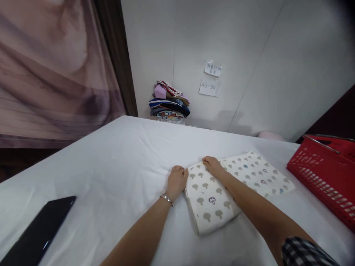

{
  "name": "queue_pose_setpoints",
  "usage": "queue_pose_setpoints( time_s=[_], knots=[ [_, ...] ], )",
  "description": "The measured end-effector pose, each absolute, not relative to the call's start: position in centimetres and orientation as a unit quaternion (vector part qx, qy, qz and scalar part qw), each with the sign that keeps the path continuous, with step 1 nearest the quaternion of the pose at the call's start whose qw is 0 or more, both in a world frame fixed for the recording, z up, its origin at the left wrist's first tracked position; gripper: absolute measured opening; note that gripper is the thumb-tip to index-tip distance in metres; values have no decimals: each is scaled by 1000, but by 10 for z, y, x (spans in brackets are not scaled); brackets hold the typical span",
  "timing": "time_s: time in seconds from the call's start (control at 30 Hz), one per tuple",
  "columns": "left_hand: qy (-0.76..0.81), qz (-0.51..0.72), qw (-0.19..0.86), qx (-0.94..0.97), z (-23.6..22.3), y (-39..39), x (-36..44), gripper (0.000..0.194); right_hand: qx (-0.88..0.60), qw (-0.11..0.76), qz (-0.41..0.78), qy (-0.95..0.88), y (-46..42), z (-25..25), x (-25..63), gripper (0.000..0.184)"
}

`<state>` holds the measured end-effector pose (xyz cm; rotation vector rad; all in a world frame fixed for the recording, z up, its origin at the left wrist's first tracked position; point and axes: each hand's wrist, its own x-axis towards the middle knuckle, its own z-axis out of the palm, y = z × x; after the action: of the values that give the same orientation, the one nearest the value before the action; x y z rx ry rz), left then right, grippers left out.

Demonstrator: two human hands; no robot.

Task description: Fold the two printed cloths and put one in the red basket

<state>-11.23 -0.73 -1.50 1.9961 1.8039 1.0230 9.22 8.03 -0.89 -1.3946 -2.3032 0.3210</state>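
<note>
A white cloth point(206, 195) printed with grey mushrooms lies partly folded, its left part in a thick layered block and its right part stretched flat and thinner. My left hand point(176, 181), with a bracelet at the wrist, grips the block's far left corner, fingers curled in. On the far edge, a little to the right, my right hand point(213, 166) pinches the fabric. My right forearm crosses over the cloth and hides part of where the two sections meet.
A red plastic basket point(318, 166) with a metal handle stands at the right. At the near left lies a black flat object point(41, 229). Folded clothes point(169, 103) are stacked beyond the far edge of the white-covered table point(124, 159), against the wall with paper notes point(210, 87).
</note>
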Motion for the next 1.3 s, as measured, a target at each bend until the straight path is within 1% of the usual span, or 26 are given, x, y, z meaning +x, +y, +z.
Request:
queue_pose_setpoints(
  time_s=[0.23,0.47,0.53,0.63,0.73,0.83,0.93,1.07,1.23,1.3],
  knots=[
    [616,345,143,694,-15,-5,-116,41,-493,196,98,-842,76,-9,91,20],
    [601,332,158,709,-12,-1,-121,40,-460,221,43,-859,74,-9,90,24],
    [601,331,162,709,-11,0,-123,39,-449,217,44,-866,76,-8,91,26],
    [594,331,167,714,-12,2,-124,38,-450,190,57,-871,80,-8,91,30],
    [595,328,165,715,-12,3,-125,38,-466,167,54,-867,85,-10,87,29],
    [605,324,160,710,-12,4,-126,38,-472,181,44,-862,87,-15,84,26],
    [615,316,153,706,-12,4,-127,39,-461,198,66,-863,88,-15,87,26],
    [624,309,143,703,-11,4,-128,40,-512,199,65,-833,96,-4,114,25],
    [632,317,154,691,-13,5,-129,38,-614,186,26,-766,114,13,185,30],
    [639,320,158,682,-14,5,-128,37,-635,170,17,-753,118,15,211,29]
  ],
)
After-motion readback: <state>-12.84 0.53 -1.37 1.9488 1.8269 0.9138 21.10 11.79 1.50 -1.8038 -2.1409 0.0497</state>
